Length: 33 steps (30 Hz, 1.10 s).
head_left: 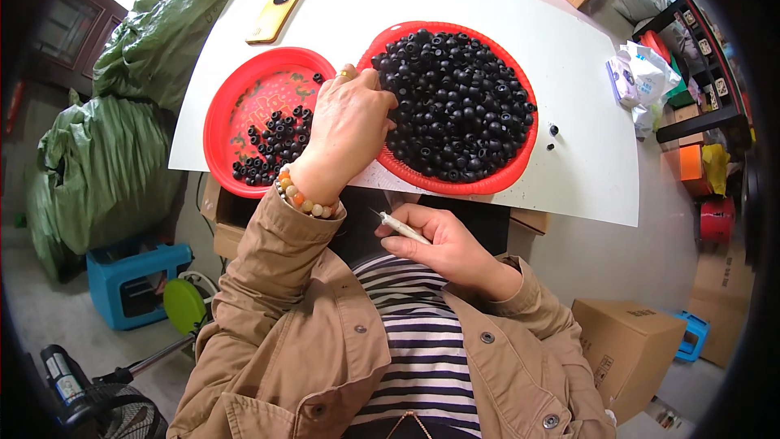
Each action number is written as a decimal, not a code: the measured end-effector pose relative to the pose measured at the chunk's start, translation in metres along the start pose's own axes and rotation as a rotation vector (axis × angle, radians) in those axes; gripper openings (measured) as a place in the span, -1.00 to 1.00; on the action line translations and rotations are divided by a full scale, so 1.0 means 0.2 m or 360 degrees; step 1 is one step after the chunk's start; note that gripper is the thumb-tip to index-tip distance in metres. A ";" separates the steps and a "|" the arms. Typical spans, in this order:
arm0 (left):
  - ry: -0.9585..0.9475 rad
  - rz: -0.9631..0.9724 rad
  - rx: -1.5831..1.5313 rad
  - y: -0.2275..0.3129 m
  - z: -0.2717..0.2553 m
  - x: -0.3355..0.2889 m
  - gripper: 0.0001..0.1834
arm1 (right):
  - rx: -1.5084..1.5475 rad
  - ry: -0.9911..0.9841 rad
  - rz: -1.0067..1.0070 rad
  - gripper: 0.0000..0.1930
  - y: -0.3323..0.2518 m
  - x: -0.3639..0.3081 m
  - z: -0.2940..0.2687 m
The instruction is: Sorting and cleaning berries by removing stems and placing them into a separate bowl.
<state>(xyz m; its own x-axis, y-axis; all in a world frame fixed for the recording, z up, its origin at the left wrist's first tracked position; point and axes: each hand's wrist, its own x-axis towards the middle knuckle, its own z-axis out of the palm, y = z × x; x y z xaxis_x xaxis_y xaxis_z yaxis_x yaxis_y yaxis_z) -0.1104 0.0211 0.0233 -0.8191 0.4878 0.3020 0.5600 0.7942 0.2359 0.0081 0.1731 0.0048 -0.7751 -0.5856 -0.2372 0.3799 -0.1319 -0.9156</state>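
My left hand (351, 126) reaches over the near-left rim of a red plate (487, 187) heaped with black ring-shaped beads (459, 102), its fingertips in the pile; what they pinch is hidden. A beaded bracelet circles that wrist. My right hand (439, 240) sits below the table edge near my chest, closed on a thin white pointed tool (400, 227) whose tip points left. A second red plate (223, 110) to the left holds a smaller group of the same black beads (272, 146).
A yellow phone (275, 15) lies at the back of the white table (585, 162). Two loose beads (552, 136) rest right of the full plate. Green sacks (106, 154) stand left, cardboard boxes (630, 345) right, a blue stool (134, 280) and a fan below.
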 end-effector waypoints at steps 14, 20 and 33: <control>-0.0010 0.0028 -0.0128 -0.02 0.03 0.01 -0.84 | -0.0001 0.0068 -0.0064 -0.84 0.03 0.00 -0.01; 0.0246 -0.0207 -0.0764 0.01 -0.04 -0.07 -0.85 | -0.0062 0.0096 -0.0070 -0.83 0.02 0.00 -0.02; 0.0045 -0.0578 -0.2362 0.02 -0.09 -0.36 -0.78 | -0.0039 0.0210 -0.0128 -0.81 0.00 0.00 -0.01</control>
<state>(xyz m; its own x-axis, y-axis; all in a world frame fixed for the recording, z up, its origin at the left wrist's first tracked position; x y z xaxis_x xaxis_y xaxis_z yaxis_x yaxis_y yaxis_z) -0.0462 -0.0175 0.0195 -0.9425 0.3321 0.0385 -0.0346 -0.2115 0.9768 0.0070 0.1747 0.0046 -0.8627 -0.4636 -0.2020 0.3028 -0.1535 -0.9406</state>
